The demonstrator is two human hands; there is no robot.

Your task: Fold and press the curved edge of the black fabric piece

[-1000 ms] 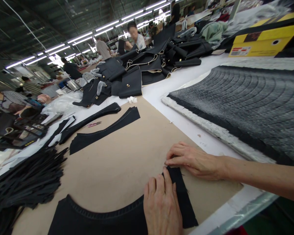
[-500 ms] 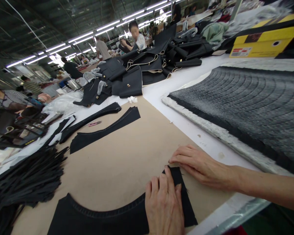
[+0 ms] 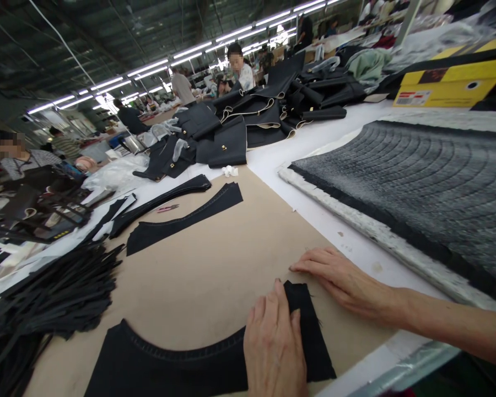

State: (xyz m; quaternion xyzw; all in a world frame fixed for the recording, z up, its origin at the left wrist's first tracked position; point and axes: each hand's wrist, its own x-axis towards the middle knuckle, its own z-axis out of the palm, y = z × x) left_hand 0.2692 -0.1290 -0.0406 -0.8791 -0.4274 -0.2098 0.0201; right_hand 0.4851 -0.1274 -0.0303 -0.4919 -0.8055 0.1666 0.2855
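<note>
The left hand (image 3: pixel 275 344) is lying palm down by the bench's (image 3: pixel 339 231) near edge. Its fingers (image 3: pixel 279 300) are stretching flat and close together, gripping nothing, and pressing on the right end of the curved black fabric piece (image 3: pixel 169 366). The right hand (image 3: pixel 341 278) is reaching in from the right with the forearm lying low, fingers extending flat and empty on the brown paper sheet (image 3: pixel 215 259), just beside the fabric's far right corner; contact cannot be told. The fabric is lying flat on the paper, arcing leftward along the near edge.
</note>
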